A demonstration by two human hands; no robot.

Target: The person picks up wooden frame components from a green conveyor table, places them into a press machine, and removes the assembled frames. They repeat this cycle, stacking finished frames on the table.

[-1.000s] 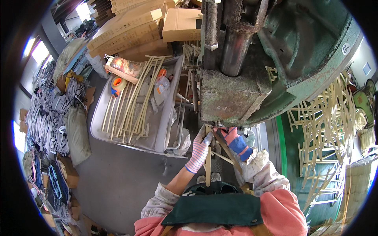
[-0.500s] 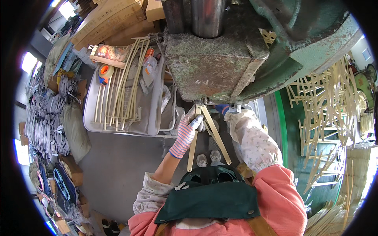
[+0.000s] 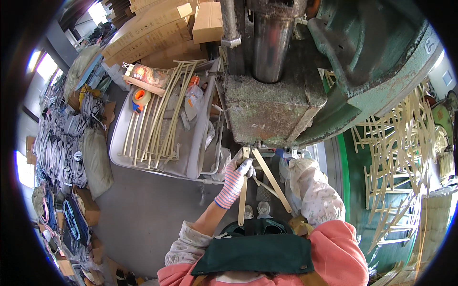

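My left hand, in a red-and-blue striped glove with grey fingertips, is closed on a flat pale strip with holes at its ends. A second flat strip slants away to the right, so the two make a narrow upside-down V. Their top ends sit close together just under the scuffed block of a green press. A thinner pale piece crosses between them. My right forearm, in a floral sleeve, reaches to the block's lower right edge. The fingers of my right hand are hidden there.
On the left stands a white tub with long pale strips, an orange tape roll and plastic bags. Many loose strips lie heaped on the right. Cardboard boxes are stacked behind. The green press body overhangs the upper right.
The view has shifted, so the press, tub and hands appear lower and slightly farther right. My left hand keeps its grip on the strip. The strips' top ends look slightly farther apart.
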